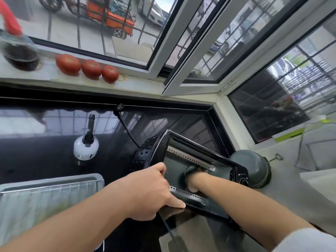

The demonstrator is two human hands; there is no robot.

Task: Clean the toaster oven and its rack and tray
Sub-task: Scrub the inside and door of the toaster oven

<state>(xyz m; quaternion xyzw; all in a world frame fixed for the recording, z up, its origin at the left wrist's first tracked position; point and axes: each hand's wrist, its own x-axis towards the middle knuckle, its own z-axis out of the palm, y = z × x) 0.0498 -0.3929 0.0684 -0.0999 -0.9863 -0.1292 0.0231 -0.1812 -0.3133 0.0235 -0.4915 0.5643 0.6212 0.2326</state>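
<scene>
The black toaster oven (183,142) stands on the dark counter with its glass door (185,231) folded down toward me. My left hand (151,191) grips the left edge of the oven's opening, thumb lying on the lower frame. My right hand (193,180) reaches inside the cavity and holds a dark scrubbing pad (190,170) against the back wall; the fingers are mostly hidden. The wire rack (54,188) lies in the metal tray (91,177) at the lower left.
A white kettle (86,148) with a black handle stands left of the oven. The oven's power cord (125,124) trails unplugged across the counter. A grey bowl (252,168) lies upturned at the oven's right. Three tomatoes (87,68) and a bottle (18,51) sit on the windowsill.
</scene>
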